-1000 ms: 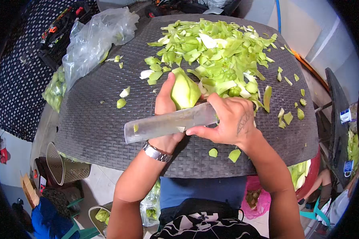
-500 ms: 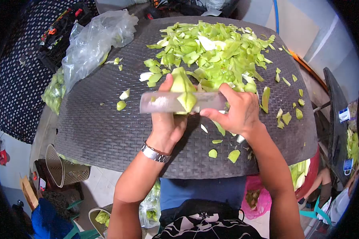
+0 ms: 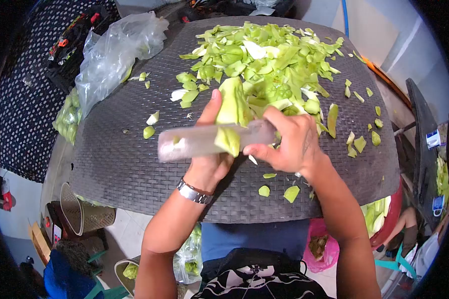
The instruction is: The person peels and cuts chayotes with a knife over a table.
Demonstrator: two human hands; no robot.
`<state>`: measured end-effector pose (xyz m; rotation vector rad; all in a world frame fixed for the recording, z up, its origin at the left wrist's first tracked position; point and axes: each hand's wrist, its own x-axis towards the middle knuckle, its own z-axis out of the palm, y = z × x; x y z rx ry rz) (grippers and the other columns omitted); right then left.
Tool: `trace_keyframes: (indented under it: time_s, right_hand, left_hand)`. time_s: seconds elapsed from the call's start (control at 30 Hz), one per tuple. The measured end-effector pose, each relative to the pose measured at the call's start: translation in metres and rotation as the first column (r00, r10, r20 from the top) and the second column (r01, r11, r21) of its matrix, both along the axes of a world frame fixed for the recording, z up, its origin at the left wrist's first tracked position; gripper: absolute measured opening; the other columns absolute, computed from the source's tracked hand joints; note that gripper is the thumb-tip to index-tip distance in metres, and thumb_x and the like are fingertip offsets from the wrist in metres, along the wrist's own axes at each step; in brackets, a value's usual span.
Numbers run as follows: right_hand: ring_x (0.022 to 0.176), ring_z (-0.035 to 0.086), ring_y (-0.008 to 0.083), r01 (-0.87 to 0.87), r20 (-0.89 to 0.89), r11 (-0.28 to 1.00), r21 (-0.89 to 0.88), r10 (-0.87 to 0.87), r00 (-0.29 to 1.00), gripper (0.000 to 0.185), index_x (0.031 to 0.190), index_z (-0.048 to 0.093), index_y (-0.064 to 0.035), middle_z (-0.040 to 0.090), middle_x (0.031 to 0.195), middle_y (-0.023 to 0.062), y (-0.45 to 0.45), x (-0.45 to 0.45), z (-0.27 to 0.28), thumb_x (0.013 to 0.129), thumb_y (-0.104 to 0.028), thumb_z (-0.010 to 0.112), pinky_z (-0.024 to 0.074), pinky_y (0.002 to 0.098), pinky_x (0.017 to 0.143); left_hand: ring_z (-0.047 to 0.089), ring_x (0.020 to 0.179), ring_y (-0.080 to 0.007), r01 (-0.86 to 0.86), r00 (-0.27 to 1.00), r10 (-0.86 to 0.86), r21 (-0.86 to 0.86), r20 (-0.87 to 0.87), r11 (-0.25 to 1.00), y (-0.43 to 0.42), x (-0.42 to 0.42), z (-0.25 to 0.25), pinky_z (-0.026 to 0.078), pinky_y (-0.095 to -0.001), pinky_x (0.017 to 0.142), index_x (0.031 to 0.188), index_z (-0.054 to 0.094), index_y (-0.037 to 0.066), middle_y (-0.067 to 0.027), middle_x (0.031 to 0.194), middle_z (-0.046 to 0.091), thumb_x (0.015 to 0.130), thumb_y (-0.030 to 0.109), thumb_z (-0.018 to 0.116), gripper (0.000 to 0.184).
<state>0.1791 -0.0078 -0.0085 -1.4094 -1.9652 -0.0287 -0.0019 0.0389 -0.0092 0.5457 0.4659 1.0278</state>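
My left hand [image 3: 205, 167], with a metal watch [image 3: 193, 191] at its wrist, grips a pale green chayote [image 3: 232, 102] upright above the table. The thumb lies along its left side, and the other fingers are mostly hidden. In my right hand [image 3: 298, 142] is a broad-bladed knife [image 3: 189, 141], blurred a little, its blade pointing left across the front of the chayote and my left hand. A cut piece of chayote [image 3: 228, 140] rests against the blade. Just beyond both hands spreads a heap of green peelings [image 3: 264, 55].
Loose scraps dot the dark woven table [image 3: 119, 169]. A clear plastic bag [image 3: 117, 50] lies at its far left. Below the edge are a perforated basket [image 3: 92, 217], a pink bag [image 3: 320, 244] and a red basin [image 3: 391, 214]. Another person's leg shows at right.
The knife has moved left and toward me, its blade tip dropping lower, and the cut piece has moved with it. More of the chayote's front now shows above the blade.
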Motion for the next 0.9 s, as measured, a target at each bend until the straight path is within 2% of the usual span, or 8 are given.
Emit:
trace_keyframes:
  time_s: [0.07, 0.3, 0.43, 0.47, 0.63, 0.77, 0.87, 0.9]
  right_hand:
    - [0.057, 0.070, 0.0360, 0.037, 0.009, 0.999, -0.003, -0.037, 0.999, 0.068, 0.088, 0.065, -0.0075, 0.065, 0.060, 0.0120, 0.005, 0.008, -0.004, 0.076, -0.073, 0.077, 0.0562, 0.0467, 0.057]
    - [0.058, 0.071, 0.0359, -0.027, -0.012, 0.996, 0.090, 0.028, 1.000, 0.066, 0.086, 0.064, -0.0081, 0.065, 0.060, 0.0120, 0.003, -0.002, -0.001, 0.079, -0.073, 0.075, 0.0565, 0.0464, 0.058]
    - [0.060, 0.070, 0.0359, 0.076, -0.019, 0.997, 0.005, -0.076, 0.997, 0.063, 0.086, 0.065, -0.0070, 0.064, 0.059, 0.0125, 0.012, 0.026, 0.000, 0.082, -0.069, 0.074, 0.0558, 0.0464, 0.059]
    - [0.059, 0.070, 0.0359, 0.113, -0.022, 0.994, -0.005, -0.113, 0.993, 0.063, 0.085, 0.065, -0.0069, 0.063, 0.059, 0.0125, 0.015, 0.034, -0.002, 0.083, -0.069, 0.074, 0.0553, 0.0464, 0.059]
    - [0.060, 0.068, 0.0371, 0.229, 0.053, 0.973, -0.027, -0.228, 0.972, 0.061, 0.085, 0.068, -0.0066, 0.064, 0.061, 0.0133, 0.023, 0.062, -0.005, 0.087, -0.067, 0.071, 0.0527, 0.0465, 0.059]
    - [0.060, 0.067, 0.0383, 0.486, 0.012, 0.855, -0.182, -0.493, 0.870, 0.073, 0.081, 0.067, -0.0034, 0.065, 0.065, 0.0191, 0.024, 0.094, -0.004, 0.088, -0.076, 0.062, 0.0513, 0.0460, 0.058]
    - [0.068, 0.069, 0.0346, 0.271, -0.242, 0.666, -0.695, -0.571, 0.785, 0.087, 0.081, 0.069, 0.0018, 0.065, 0.065, 0.0184, 0.021, 0.100, 0.008, 0.089, -0.083, 0.052, 0.0526, 0.0442, 0.068]
    - [0.071, 0.069, 0.0341, 0.198, -0.282, 0.617, -0.762, -0.590, 0.756, 0.090, 0.083, 0.070, 0.0029, 0.066, 0.067, 0.0185, 0.018, 0.095, 0.012, 0.089, -0.084, 0.051, 0.0532, 0.0438, 0.072]
  left_hand:
    - [0.072, 0.100, -0.0244, -0.075, 0.996, 0.076, 0.019, -0.048, 0.997, 0.002, 0.002, -0.001, 0.059, -0.0420, 0.090, 0.128, 0.064, 0.006, -0.0126, 0.110, 0.072, 0.106, 0.051, 0.053, 0.051]
    - [0.072, 0.098, -0.0242, 0.043, 0.999, -0.043, 0.038, -0.008, 0.998, -0.003, -0.002, 0.003, 0.059, -0.0403, 0.091, 0.130, 0.063, 0.005, -0.0120, 0.110, 0.072, 0.105, 0.051, 0.053, 0.053]
    - [0.072, 0.090, -0.0256, -0.042, 0.996, 0.045, 0.037, -0.076, 0.998, -0.013, -0.004, 0.002, 0.058, -0.0416, 0.071, 0.136, 0.057, 0.007, -0.0116, 0.105, 0.073, 0.108, 0.047, 0.047, 0.050]
    - [0.071, 0.089, -0.0281, 0.049, 0.991, -0.037, 0.094, -0.130, 0.994, -0.007, -0.005, -0.002, 0.055, -0.0384, 0.061, 0.136, 0.055, 0.006, -0.0124, 0.107, 0.072, 0.109, 0.045, 0.044, 0.049]
    - [0.071, 0.092, -0.0287, 0.066, 0.998, -0.065, 0.038, -0.028, 0.997, 0.001, -0.009, 0.004, 0.060, -0.0433, 0.066, 0.133, 0.058, 0.005, -0.0143, 0.109, 0.071, 0.109, 0.049, 0.044, 0.052]
    - [0.071, 0.094, -0.0280, 0.073, 0.997, -0.073, -0.070, 0.007, 0.995, 0.003, -0.009, 0.007, 0.061, -0.0436, 0.073, 0.131, 0.062, 0.003, -0.0150, 0.109, 0.072, 0.109, 0.051, 0.045, 0.055]
    - [0.071, 0.096, -0.0282, -0.013, 0.999, 0.006, -0.137, -0.052, 0.991, 0.008, -0.008, 0.002, 0.060, -0.0437, 0.079, 0.131, 0.063, 0.003, -0.0161, 0.111, 0.072, 0.108, 0.052, 0.046, 0.056]
    - [0.071, 0.097, -0.0279, -0.043, 0.996, 0.031, -0.145, -0.082, 0.989, 0.010, -0.010, 0.001, 0.059, -0.0438, 0.082, 0.130, 0.064, 0.003, -0.0163, 0.112, 0.072, 0.108, 0.052, 0.047, 0.056]
